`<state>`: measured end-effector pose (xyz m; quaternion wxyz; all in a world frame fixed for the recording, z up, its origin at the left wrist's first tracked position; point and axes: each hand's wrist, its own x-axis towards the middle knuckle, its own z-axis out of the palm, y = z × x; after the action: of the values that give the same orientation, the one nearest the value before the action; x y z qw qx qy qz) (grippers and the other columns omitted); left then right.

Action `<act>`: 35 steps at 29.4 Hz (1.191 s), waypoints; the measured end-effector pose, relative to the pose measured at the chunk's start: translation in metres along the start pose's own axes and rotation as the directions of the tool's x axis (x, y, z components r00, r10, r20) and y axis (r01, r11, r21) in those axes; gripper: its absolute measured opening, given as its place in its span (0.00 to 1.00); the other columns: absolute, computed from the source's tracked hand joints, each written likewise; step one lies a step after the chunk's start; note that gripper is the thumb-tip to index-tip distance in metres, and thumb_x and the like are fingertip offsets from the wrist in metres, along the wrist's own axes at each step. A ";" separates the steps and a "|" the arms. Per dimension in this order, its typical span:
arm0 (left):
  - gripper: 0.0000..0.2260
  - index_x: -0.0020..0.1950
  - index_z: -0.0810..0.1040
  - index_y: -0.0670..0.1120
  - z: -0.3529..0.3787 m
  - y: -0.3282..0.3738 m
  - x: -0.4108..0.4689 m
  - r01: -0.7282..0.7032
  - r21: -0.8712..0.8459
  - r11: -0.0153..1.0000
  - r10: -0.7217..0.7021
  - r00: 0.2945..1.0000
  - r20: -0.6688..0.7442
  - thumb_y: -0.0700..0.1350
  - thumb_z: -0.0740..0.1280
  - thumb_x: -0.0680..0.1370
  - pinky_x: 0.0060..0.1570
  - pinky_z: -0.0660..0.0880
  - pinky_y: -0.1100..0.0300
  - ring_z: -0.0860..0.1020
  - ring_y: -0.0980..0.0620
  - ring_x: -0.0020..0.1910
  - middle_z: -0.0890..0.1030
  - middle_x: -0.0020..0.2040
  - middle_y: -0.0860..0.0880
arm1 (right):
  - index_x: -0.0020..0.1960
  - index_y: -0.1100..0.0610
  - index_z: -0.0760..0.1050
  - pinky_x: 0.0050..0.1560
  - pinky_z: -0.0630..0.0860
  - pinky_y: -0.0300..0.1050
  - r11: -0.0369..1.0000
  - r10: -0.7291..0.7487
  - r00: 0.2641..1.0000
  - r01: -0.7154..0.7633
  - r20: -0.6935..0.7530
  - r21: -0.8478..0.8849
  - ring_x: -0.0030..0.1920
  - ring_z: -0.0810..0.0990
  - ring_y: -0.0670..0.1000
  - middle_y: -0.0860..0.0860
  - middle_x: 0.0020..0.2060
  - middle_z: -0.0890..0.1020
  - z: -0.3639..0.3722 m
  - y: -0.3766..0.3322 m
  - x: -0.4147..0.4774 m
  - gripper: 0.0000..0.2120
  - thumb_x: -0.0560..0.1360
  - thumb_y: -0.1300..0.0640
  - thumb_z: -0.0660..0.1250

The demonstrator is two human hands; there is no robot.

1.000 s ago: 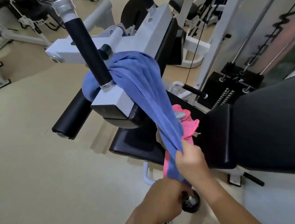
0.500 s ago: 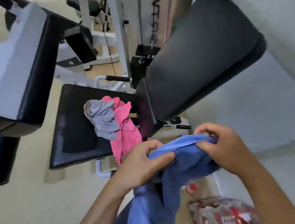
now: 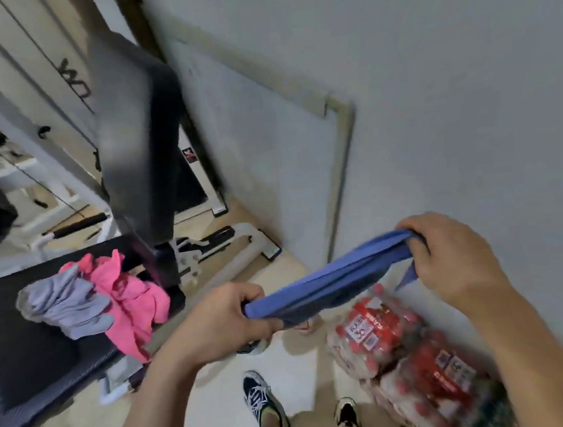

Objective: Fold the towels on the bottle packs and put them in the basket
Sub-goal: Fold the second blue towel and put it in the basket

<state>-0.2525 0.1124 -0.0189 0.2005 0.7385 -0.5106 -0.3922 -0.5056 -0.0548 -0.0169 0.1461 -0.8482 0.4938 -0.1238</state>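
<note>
A grey towel (image 3: 65, 302) and a pink towel (image 3: 130, 301) are lying bunched together on the black bench seat (image 3: 26, 371). The left hand (image 3: 219, 322) is gripping one end of the blue towel (image 3: 329, 278), fingers curled around it. The right hand (image 3: 452, 257) is pinching the other end, holding the towel stretched in the air above the bottle packs (image 3: 409, 355) by the wall.

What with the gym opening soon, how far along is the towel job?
Early. No folded towel shows, and no basket is in view. In hand: the blue towel, bunched and stretched between left hand and right hand above the bottle packs. Left: the grey towel and pink towel lie crumpled on the bench seat.
</note>
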 end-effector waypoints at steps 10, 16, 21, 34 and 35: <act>0.16 0.41 0.84 0.42 0.053 0.132 0.017 -0.309 -0.716 0.626 0.242 0.950 -0.198 0.52 0.79 0.64 0.41 0.74 0.57 0.77 0.47 0.40 0.82 0.41 0.43 | 0.52 0.57 0.77 0.43 0.70 0.48 0.857 0.515 0.726 -0.421 -0.457 0.298 0.45 0.77 0.59 0.54 0.43 0.80 -0.074 0.119 -0.127 0.11 0.76 0.65 0.58; 0.13 0.39 0.80 0.50 0.090 0.165 0.009 -0.538 -0.232 0.810 0.500 0.841 -0.205 0.31 0.72 0.68 0.34 0.71 0.72 0.76 0.63 0.32 0.81 0.33 0.58 | 0.38 0.56 0.84 0.38 0.78 0.40 0.215 0.701 0.708 -0.087 -0.091 0.973 0.37 0.83 0.49 0.51 0.35 0.84 -0.127 0.117 -0.226 0.16 0.77 0.62 0.61; 0.12 0.38 0.83 0.51 0.132 0.160 -0.027 -0.505 -0.270 0.820 0.572 0.744 0.346 0.60 0.74 0.69 0.32 0.66 0.68 0.72 0.57 0.30 0.76 0.31 0.54 | 0.27 0.53 0.81 0.36 0.77 0.33 0.077 0.737 0.667 0.078 -0.109 0.994 0.30 0.80 0.40 0.44 0.25 0.80 -0.158 0.096 -0.291 0.10 0.63 0.49 0.74; 0.25 0.38 0.80 0.41 0.219 0.245 -0.099 -0.245 -0.658 0.712 0.689 0.423 0.588 0.61 0.80 0.58 0.28 0.70 0.66 0.74 0.51 0.29 0.78 0.32 0.43 | 0.44 0.49 0.74 0.23 0.70 0.35 0.189 0.869 0.488 -0.181 -0.079 0.965 0.30 0.74 0.46 0.49 0.33 0.77 -0.258 0.147 -0.488 0.08 0.79 0.49 0.60; 0.25 0.42 0.82 0.39 0.228 0.256 -0.103 -0.268 -0.588 0.763 0.646 0.309 0.698 0.58 0.80 0.60 0.31 0.73 0.64 0.77 0.49 0.33 0.81 0.36 0.40 | 0.48 0.50 0.76 0.28 0.77 0.39 0.192 0.855 0.513 -0.176 -0.077 0.966 0.34 0.78 0.49 0.50 0.37 0.81 -0.265 0.154 -0.502 0.08 0.77 0.48 0.61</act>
<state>-0.6012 0.1285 0.0587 0.1475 0.1959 -0.6462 -0.7227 -0.9643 0.2787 0.1387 0.4247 -0.2944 0.6418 -0.5666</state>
